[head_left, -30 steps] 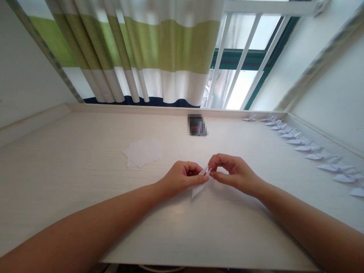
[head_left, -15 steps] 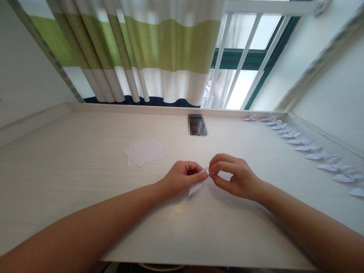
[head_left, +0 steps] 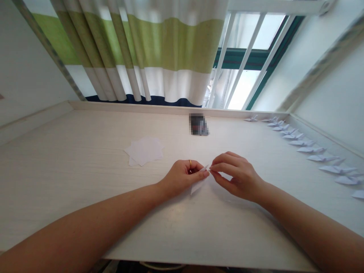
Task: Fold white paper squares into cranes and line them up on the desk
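Between thumb and fingers, my left hand point(head_left: 184, 173) grips a small folded white paper crane point(head_left: 198, 185), a ring showing on one finger. Part of the paper hangs below the thumb, and a thin point sticks up above it. My right hand point(head_left: 234, 173) pinches a narrow tip of the same paper at its right end, its fingertips almost touching my left thumb. The fingers cover most of the folds. Both hands are just above the white table point(head_left: 176, 235).
Loose white paper sheets point(head_left: 145, 151) lie overlapping at the left. A dark, pixelated object point(head_left: 198, 124) is near the back edge. Several finished paper cranes point(head_left: 322, 158) line the table's right side. Behind stand a green and white curtain point(head_left: 176, 45) and white window bars point(head_left: 247, 57).
Both hands keep their hold on the paper. My right fingertips have shifted very slightly up, and the whole view has moved a little.
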